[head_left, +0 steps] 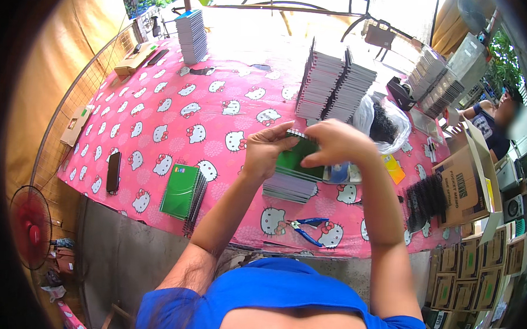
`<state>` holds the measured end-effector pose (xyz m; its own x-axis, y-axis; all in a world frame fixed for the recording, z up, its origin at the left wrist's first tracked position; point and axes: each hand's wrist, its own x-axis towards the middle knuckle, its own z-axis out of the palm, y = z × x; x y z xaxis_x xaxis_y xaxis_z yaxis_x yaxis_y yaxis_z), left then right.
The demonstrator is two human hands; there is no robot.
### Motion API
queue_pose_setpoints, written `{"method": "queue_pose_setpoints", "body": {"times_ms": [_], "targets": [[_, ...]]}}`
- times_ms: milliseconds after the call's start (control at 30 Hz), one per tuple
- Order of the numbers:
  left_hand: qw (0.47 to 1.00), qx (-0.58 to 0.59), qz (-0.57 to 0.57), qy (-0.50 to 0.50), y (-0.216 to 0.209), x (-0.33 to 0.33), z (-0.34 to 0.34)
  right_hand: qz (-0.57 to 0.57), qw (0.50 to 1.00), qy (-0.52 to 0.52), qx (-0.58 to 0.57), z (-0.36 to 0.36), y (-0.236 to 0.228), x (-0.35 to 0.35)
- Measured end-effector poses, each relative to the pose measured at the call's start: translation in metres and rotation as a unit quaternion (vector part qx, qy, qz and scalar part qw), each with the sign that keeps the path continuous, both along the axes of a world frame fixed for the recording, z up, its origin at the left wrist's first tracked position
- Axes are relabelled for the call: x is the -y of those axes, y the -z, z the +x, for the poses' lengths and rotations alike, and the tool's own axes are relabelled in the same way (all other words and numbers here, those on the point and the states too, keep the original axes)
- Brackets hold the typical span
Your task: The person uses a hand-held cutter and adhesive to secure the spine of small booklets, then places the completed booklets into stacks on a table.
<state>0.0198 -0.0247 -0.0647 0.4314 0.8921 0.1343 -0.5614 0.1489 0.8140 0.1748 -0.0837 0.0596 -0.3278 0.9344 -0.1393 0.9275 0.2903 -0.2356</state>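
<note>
My left hand (268, 150) is closed on the left side of a small green-covered notebook (297, 156), thumb pressed near its top edge. A row of white marks runs along that edge. My right hand (344, 143) is bent over the notebook's upper right, smeared by motion, so its fingers' hold is unclear. Just below lies a stack of loose notebook pages (289, 187). Closer to me rest blue-handled pliers (309, 226), jaws pointing left. A pile of green spiral notebooks (181, 190) sits left of my left forearm.
A pink cat-print cloth (177, 132) covers the table. Tall notebook stacks (327, 82) stand ahead, beside a plastic bag of black coils (385, 125). More black coils (424, 202) lie by an open carton (463, 174) at right. A phone (114, 172) lies left. Another person (494, 123) is far right.
</note>
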Motion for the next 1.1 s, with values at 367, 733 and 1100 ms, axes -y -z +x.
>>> {"method": "queue_pose_setpoints", "body": {"times_ms": [367,733,1100], "targets": [[0.999,0.025,0.025,0.026,-0.008,0.001,-0.007,0.42,0.873,0.111,-0.221,-0.021,0.042,0.064],[0.835,-0.093,0.5,-0.21,-0.035,0.039,-0.01,0.174,0.948,0.258,-0.063,-0.047,0.251,0.186],[0.851,-0.199,0.447,-0.192,0.007,0.069,-0.026,0.315,0.887,0.215,-0.261,-0.039,0.106,0.147]]}}
